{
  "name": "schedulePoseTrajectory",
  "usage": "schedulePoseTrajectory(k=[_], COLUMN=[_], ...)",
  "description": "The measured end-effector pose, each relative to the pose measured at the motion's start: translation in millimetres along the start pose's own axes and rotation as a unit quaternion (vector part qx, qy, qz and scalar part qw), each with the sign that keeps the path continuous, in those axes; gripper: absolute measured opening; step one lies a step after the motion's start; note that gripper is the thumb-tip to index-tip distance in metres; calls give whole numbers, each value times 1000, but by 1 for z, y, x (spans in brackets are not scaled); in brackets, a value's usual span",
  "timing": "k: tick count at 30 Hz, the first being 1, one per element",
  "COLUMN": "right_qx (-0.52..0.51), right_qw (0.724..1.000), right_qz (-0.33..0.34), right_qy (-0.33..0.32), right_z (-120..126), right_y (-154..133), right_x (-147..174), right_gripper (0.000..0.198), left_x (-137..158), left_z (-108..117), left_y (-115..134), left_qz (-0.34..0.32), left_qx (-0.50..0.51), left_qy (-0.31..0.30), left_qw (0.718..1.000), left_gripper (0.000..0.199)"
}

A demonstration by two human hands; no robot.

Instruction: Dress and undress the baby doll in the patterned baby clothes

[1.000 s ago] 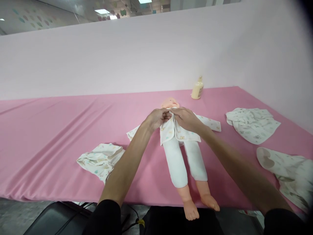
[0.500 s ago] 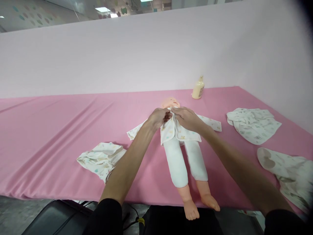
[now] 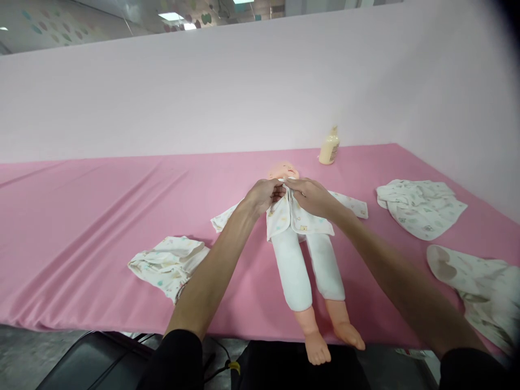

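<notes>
A baby doll [image 3: 328, 265] lies on its back on the pink-covered table, feet toward me over the front edge. It wears a white printed baby jacket [image 3: 311, 221] with its sleeves spread to both sides. My left hand [image 3: 264, 195] is closed on the jacket's left front edge just below the doll's chin. Opposite it, my right hand [image 3: 311, 196] pinches the other front edge at the neckline. The fingertips nearly meet there, and the small fastening between them is hidden. Below the hands the two front panels hang slightly apart.
Folded printed baby cloth [image 3: 168, 265] lies left of my forearm. At the right are a crumpled white garment [image 3: 422, 208] and another one [image 3: 483, 287] near the edge. A pump bottle [image 3: 329, 146] stands at the back by the white wall [image 3: 203, 97]. A black chair [image 3: 93, 360] is lower left.
</notes>
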State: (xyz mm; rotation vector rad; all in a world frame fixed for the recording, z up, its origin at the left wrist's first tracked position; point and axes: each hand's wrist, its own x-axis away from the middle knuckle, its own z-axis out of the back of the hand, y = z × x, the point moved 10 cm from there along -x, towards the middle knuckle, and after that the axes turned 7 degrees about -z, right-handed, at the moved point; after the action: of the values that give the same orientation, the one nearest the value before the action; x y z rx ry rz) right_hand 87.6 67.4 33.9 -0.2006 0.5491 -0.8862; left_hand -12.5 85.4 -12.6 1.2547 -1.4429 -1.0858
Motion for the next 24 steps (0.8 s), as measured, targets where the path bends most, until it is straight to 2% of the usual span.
schedulePoseTrajectory(k=[10, 18, 24], right_qx=[-17, -36, -49], right_qw=[1000, 999, 997], right_qz=[-6, -39, -60], right_qy=[0, -4, 9], right_z=[1, 1, 4], right_y=[0, 6, 9], right_x=[3, 2, 2], right_gripper=[52, 47, 48], left_x=[1, -1, -7], left_z=[2, 3, 5], left_y=[2, 0, -1], left_qz=[-7, -8, -37], left_qx=[-20, -31, -56], left_qy=[21, 28, 39], left_qw=[1000, 999, 997], left_gripper=[19, 24, 23])
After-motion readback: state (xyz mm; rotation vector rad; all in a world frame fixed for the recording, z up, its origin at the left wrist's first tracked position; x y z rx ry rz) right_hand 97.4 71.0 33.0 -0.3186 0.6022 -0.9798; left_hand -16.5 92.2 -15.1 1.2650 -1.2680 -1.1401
